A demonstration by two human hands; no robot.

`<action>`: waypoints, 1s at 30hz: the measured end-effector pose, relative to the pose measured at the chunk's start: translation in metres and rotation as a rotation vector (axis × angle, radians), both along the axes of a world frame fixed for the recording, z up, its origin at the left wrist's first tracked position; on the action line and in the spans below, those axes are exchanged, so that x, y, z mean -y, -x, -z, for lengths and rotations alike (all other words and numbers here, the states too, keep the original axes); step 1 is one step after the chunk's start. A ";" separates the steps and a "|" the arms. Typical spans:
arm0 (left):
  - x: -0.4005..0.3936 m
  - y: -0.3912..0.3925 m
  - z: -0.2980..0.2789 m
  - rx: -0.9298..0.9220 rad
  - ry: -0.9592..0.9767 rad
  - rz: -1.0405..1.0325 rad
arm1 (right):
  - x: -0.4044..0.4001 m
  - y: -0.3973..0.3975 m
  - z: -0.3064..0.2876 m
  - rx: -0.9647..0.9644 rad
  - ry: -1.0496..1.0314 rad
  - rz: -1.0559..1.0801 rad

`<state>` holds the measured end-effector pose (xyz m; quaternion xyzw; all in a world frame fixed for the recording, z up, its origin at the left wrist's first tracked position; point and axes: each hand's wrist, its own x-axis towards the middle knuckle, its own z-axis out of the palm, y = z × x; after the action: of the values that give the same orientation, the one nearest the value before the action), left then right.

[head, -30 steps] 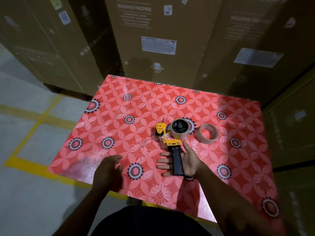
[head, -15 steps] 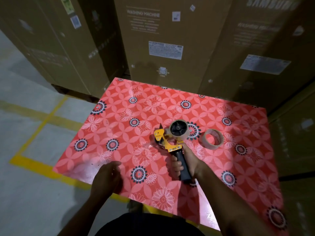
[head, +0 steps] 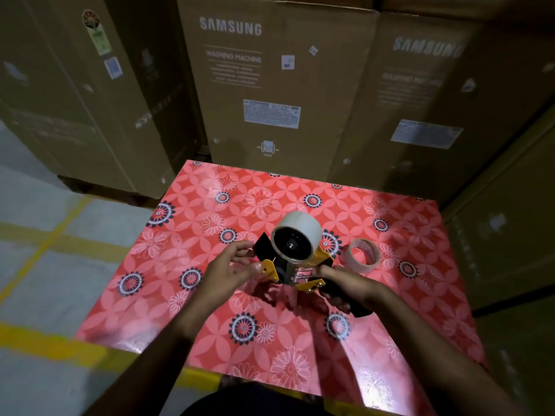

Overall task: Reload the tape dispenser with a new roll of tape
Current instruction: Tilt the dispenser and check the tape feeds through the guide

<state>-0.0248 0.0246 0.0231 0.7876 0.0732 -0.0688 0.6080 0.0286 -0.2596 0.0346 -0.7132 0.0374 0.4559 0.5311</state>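
Note:
A yellow and black tape dispenser [head: 300, 267] is lifted off the table, its hub toward me, with a whitish roll of tape [head: 303, 228] on the hub. My right hand [head: 345, 285] grips its black handle. My left hand [head: 231, 267] is at the dispenser's front end, fingers touching the black flap and yellow plate there. A thin tan tape roll [head: 362, 255] lies flat on the red flowered table [head: 186, 235], just right of the dispenser.
Tall brown cardboard boxes [head: 270, 85] stand against the table's far edge and along the right side [head: 504, 220]. Grey floor with yellow lines [head: 45, 241] lies to the left. The table's near edge is close to my body.
My right hand closed on the handle and raised the dispenser off the table, turning its hub toward me. My left hand came up from the table's near left to the dispenser's front end.

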 end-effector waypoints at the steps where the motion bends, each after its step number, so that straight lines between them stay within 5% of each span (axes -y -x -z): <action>1: -0.001 -0.003 -0.001 -0.041 0.028 0.027 | 0.001 0.002 -0.002 0.023 -0.004 0.009; 5: 0.004 -0.003 0.007 -0.187 0.401 -0.096 | -0.003 0.005 -0.015 0.037 -0.018 -0.050; 11: 0.031 0.004 0.056 -0.704 0.794 -0.076 | -0.009 -0.005 -0.034 0.078 -0.031 -0.138; 21: 0.007 -0.015 0.055 -0.523 0.794 -0.442 | 0.008 -0.011 -0.039 0.126 -0.021 -0.103; 30: -0.031 -0.021 0.067 -0.393 0.740 -0.505 | 0.014 -0.003 -0.021 0.157 -0.069 -0.062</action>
<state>-0.0040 0.0552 -0.0440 0.4482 0.3462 -0.0880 0.8195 0.0316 -0.2733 0.0556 -0.7289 -0.0422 0.4159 0.5422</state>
